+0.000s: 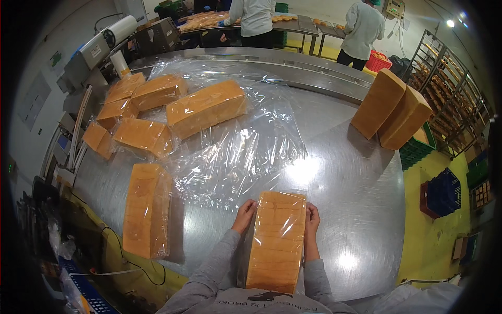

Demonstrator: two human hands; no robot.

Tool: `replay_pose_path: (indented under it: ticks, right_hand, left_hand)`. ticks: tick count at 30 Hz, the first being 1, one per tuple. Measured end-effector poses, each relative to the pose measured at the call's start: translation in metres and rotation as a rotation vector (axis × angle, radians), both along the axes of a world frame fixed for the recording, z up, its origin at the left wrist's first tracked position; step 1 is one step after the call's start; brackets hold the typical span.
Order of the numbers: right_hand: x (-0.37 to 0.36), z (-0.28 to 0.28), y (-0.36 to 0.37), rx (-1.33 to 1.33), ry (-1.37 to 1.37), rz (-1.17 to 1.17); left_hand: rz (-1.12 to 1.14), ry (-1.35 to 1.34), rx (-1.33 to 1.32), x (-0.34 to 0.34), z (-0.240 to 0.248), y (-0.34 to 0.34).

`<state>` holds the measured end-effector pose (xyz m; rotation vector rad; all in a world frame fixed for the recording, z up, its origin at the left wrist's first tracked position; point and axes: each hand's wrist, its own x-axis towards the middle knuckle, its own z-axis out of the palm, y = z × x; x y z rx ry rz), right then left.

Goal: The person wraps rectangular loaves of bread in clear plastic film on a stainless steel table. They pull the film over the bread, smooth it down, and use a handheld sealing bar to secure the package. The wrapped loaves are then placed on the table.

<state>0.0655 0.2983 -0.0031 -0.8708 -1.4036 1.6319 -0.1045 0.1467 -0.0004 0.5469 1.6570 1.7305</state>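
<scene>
A long sliced bread loaf [277, 240] in a transparent plastic bag lies lengthwise on the steel table, its near end against my torso. My left hand [244, 215] is at the far left corner of this loaf, fingers closed on the bag's edge. On the opposite side my right hand [312, 222] grips the bag near the far right corner; its fingertips are partly hidden. To the left lies another bagged loaf [142, 209]. Farther off, wide sheets of transparent plastic [246, 152] spread over the table beside a large bagged loaf [209, 107].
Several more bagged loaves [144, 135] crowd the far left of the steel table [345, 209]. Two unwrapped loaves [379, 103] stand at the far right edge. Beyond are a green crate [418, 149], a blue crate [443, 191], a rack [452, 89] and two people in white coats.
</scene>
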Motion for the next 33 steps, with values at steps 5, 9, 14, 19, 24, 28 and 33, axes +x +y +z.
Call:
replay_pose_path:
  ticks: [5, 9, 14, 19, 24, 28, 33]
  right_hand:
    - [0.006, -0.008, 0.014, -0.344, 0.200, 0.088]
    - [0.009, 0.019, 0.017, -0.222, -0.099, 0.178]
    - [0.015, 0.015, 0.019, 0.198, -0.228, 0.204]
    - [0.018, 0.021, 0.026, -0.349, 0.061, 0.308]
    - [0.018, 0.035, 0.037, -0.081, -0.248, 0.471]
    - [0.021, 0.034, 0.030, -0.008, -0.203, 0.362]
    - [0.021, 0.011, 0.017, 0.164, -0.189, 0.077]
  left_hand:
    - [-0.045, 0.015, 0.040, -0.011, 0.003, 0.006]
    - [-0.145, -0.122, -0.028, -0.031, 0.004, 0.010]
    - [-0.240, 0.207, -0.152, -0.037, 0.018, 0.016]
    - [-0.200, 0.033, -0.130, -0.036, 0.011, 0.018]
    - [-0.251, -0.125, -0.177, -0.040, 0.005, 0.016]
    - [-0.237, 0.042, -0.066, -0.034, 0.019, 0.020]
    - [-0.172, -0.012, -0.085, -0.029, 0.016, 0.019]
